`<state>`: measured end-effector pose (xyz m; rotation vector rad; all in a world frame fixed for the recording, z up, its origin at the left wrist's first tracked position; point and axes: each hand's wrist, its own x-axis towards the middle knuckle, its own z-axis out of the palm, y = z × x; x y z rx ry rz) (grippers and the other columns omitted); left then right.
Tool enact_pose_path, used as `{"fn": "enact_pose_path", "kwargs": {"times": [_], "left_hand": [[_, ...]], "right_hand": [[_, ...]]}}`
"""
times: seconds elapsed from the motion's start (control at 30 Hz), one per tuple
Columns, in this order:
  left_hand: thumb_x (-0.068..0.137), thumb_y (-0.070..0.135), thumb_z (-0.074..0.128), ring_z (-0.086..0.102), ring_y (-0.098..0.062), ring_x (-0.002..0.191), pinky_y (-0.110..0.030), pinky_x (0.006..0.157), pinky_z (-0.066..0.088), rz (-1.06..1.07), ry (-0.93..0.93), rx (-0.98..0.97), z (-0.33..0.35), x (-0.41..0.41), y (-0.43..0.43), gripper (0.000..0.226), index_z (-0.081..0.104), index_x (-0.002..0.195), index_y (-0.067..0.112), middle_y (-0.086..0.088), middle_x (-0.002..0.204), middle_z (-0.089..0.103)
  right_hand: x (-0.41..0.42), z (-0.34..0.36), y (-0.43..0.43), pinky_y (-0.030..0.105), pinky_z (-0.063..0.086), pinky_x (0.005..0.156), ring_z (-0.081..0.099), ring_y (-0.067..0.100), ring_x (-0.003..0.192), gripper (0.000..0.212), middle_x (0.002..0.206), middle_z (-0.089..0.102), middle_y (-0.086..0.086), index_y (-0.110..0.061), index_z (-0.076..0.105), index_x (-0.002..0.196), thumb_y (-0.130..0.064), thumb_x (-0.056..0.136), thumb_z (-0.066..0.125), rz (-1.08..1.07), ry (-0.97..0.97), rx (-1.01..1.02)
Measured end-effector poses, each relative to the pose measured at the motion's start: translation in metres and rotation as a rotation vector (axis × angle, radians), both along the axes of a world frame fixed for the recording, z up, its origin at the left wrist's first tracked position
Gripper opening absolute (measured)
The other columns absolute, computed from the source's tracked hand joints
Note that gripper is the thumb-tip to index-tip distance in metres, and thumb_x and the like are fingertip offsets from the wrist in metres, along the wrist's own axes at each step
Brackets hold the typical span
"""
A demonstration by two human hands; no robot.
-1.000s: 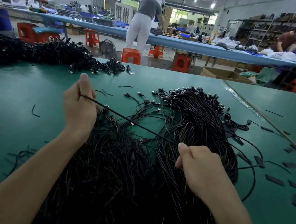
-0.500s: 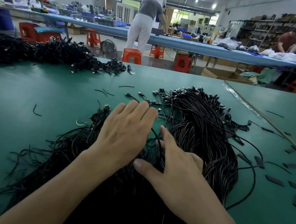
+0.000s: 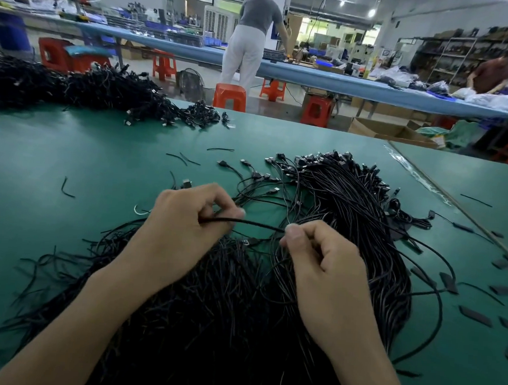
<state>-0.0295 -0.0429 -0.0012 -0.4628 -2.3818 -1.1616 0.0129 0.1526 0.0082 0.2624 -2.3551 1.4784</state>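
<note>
Above the black heap [image 3: 210,308] on the green counter [image 3: 70,166], one cable [image 3: 257,223] runs taut between two grips: the left hand [image 3: 185,226] curled round it, the right hand [image 3: 325,274] pinching it between thumb and forefinger. Draw it out slowly and level — the thin, glossy, rubbery sheath should slide, but the squared plugs [image 3: 317,160] could snag

One left hand [image 3: 182,226], one right hand [image 3: 325,268], one held cable [image 3: 256,224], two cable heaps [image 3: 224,309], two people [image 3: 250,37]
</note>
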Motion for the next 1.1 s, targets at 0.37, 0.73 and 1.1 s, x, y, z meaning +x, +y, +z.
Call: {"fn": "enact_pose_path", "kwargs": {"times": [0.37, 0.73, 1.1], "left_hand": [[0.096, 0.053, 0.048, 0.019, -0.013, 0.042, -0.017, 0.041, 0.023, -0.741, -0.659, 0.529, 0.029, 0.033, 0.024, 0.051, 0.063, 0.059, 0.021, 0.005, 0.048, 0.028], [0.099, 0.037, 0.043, 0.072, -0.015, 0.084, -0.022, 0.072, 0.057, -0.391, -0.363, 1.1, 0.008, 0.009, 0.031, 0.042, 0.068, 0.118, 0.01, -0.002, 0.087, 0.073], [0.097, 0.05, 0.037, 0.037, -0.009, 0.031, -0.016, 0.039, 0.032, -0.414, -0.481, 0.37, 0.019, 0.032, 0.042, 0.055, 0.065, 0.059, 0.021, 0.005, 0.038, 0.043]], "right_hand": [[-0.007, -0.007, 0.002, 0.023, 0.028, 0.042, 0.031, 0.002, 0.043, 0.03, 0.048, 0.043, -0.013, -0.024, 0.066, 0.075, -0.04, 0.096, 0.053, 0.017, 0.021, -0.134], [0.009, -0.002, -0.014, 0.018, 0.031, 0.044, 0.039, 0.004, 0.046, 0.024, 0.055, 0.05, -0.011, -0.016, 0.065, 0.085, -0.03, 0.101, 0.053, 0.399, -0.209, 0.247], [0.006, 0.018, 0.008, 0.02, 0.048, 0.057, 0.06, 0.008, 0.058, 0.01, 0.066, 0.068, -0.002, -0.019, 0.07, 0.076, -0.026, 0.083, 0.073, 0.224, 0.131, -0.1]]}}
